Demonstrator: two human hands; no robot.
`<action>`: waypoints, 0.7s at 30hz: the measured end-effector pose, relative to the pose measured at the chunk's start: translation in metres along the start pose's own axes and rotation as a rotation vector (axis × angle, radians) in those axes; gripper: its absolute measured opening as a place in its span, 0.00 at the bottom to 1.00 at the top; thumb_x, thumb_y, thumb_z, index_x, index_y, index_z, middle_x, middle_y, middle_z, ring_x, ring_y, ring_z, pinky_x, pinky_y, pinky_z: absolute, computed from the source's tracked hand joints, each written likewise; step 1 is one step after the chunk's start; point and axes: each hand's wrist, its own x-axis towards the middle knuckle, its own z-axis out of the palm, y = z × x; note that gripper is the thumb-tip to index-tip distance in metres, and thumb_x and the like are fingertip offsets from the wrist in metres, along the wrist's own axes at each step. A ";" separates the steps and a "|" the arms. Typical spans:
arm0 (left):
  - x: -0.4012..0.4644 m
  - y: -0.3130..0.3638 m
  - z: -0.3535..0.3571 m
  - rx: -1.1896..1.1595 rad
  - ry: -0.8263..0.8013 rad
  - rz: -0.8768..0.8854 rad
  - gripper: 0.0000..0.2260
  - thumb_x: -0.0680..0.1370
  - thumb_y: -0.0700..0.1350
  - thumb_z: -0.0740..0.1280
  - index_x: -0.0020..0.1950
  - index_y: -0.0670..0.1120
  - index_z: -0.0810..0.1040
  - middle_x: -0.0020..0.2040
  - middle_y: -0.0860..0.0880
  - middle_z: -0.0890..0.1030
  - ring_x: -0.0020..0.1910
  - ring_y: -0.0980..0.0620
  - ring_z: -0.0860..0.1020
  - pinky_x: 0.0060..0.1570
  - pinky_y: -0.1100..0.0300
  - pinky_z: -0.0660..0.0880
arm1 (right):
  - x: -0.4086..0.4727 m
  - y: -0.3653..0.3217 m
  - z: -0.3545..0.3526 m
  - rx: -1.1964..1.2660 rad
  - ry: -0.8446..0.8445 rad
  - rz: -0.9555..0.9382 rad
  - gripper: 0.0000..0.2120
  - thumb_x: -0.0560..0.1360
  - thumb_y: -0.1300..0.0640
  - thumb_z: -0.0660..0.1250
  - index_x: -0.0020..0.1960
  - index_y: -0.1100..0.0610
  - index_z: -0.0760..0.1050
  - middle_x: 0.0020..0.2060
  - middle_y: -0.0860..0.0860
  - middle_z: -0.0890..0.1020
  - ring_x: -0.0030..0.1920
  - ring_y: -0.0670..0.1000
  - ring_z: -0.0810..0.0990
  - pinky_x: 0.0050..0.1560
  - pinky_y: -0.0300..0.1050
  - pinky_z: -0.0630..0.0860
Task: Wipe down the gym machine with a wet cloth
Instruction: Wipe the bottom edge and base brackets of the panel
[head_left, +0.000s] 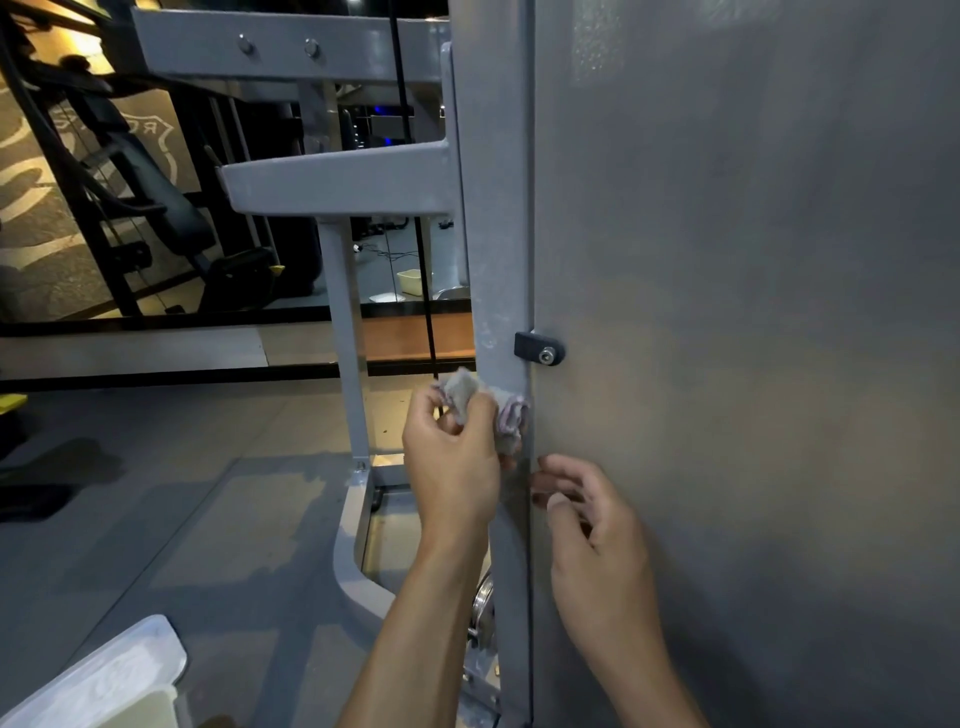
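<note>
Gripping bunched grey-and-pink wet cloth, left hand presses it against grey painted steel upright of gym machine, just below black plastic latch with silver bolt. Right hand holds nothing, fingers loosely curled, fingertips near edge of grey metal side panel.

Legible text: almost none. A shield-shaped emblem on the patterned surface at upper left is showing mirrored pale letters, roughly "RO" at its top; the remainder is lying behind dark equipment and is not readable. Large pale curved strokes further left may be lettering, too cropped to make out. No numbers, brand marks or labels are showing legibly on the grey frame or panel.
</note>
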 end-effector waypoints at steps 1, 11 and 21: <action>-0.002 -0.005 -0.001 0.017 0.014 -0.020 0.05 0.80 0.36 0.67 0.47 0.42 0.72 0.30 0.52 0.77 0.29 0.50 0.78 0.24 0.59 0.73 | 0.000 -0.001 -0.001 0.003 -0.005 0.000 0.20 0.80 0.68 0.61 0.54 0.43 0.78 0.48 0.39 0.85 0.52 0.36 0.82 0.49 0.25 0.73; 0.006 0.009 0.004 -0.035 -0.025 0.055 0.04 0.82 0.40 0.68 0.53 0.41 0.75 0.38 0.43 0.83 0.34 0.45 0.81 0.29 0.58 0.76 | 0.000 -0.002 -0.002 0.021 0.000 0.017 0.17 0.80 0.68 0.62 0.54 0.47 0.79 0.47 0.39 0.86 0.50 0.38 0.83 0.48 0.27 0.74; 0.006 0.014 0.007 0.088 -0.047 0.234 0.04 0.83 0.42 0.66 0.52 0.51 0.77 0.45 0.50 0.85 0.46 0.49 0.84 0.46 0.49 0.82 | 0.001 -0.002 -0.005 0.037 -0.001 0.032 0.18 0.80 0.69 0.62 0.54 0.46 0.80 0.47 0.39 0.86 0.50 0.39 0.84 0.48 0.28 0.74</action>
